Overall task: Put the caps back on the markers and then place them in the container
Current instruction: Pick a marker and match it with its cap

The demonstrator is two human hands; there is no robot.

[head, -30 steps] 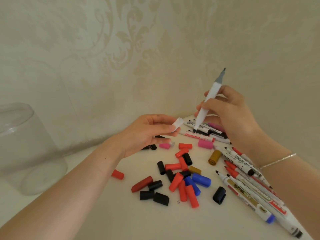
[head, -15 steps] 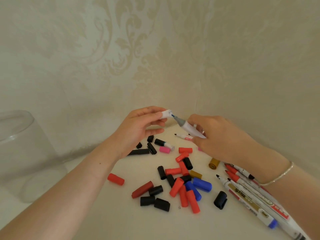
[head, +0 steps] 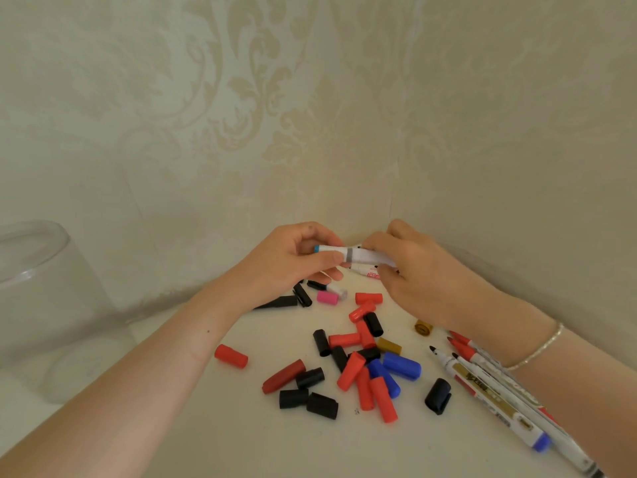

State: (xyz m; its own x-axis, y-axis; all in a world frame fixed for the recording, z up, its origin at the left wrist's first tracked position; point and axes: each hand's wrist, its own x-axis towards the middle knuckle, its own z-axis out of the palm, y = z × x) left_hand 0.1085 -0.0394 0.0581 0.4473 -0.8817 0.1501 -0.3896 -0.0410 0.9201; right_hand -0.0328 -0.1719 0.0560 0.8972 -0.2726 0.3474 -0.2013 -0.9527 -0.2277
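Head view: beyond the loose caps [head: 358,360] on the counter [head: 206,426], the left hand [head: 293,267] has its grip pinching the white cap [head: 331,250] while the right hand [head: 413,274] has its grip wrapped round the marker [head: 368,256]. Push both straight together until seated, without twisting.

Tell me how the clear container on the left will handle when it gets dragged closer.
The clear container looks rigid and smooth, so a grip may slip on it. Its base looks wide, so it should slide rather than tip. If it is glass, which I cannot tell, it would be heavy and breakable.
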